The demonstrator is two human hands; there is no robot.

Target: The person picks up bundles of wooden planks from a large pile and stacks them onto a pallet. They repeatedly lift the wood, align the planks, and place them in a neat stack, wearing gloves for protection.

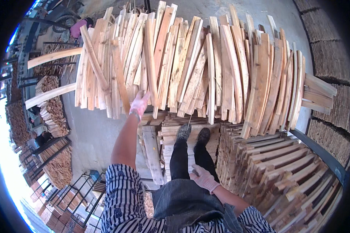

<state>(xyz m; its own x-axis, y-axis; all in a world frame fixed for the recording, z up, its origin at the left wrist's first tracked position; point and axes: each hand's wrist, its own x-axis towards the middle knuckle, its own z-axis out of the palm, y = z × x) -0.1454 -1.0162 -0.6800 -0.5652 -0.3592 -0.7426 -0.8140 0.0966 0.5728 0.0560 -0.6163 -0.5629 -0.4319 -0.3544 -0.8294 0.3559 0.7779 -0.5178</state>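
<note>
Your left hand (140,103) is closing its grip on a plank (151,62) in the leaning row (206,70); right hand (202,178) is hanging empty, fingers loose. Tugging may be loosening neighbouring planks; you're standing on a stack (175,130), risking footing.

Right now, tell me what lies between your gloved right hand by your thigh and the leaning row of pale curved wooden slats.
In the head view, between the right hand and the curved wooden slats lie your black-trousered legs, dark shoes and the stacked flat boards underfoot.
</note>
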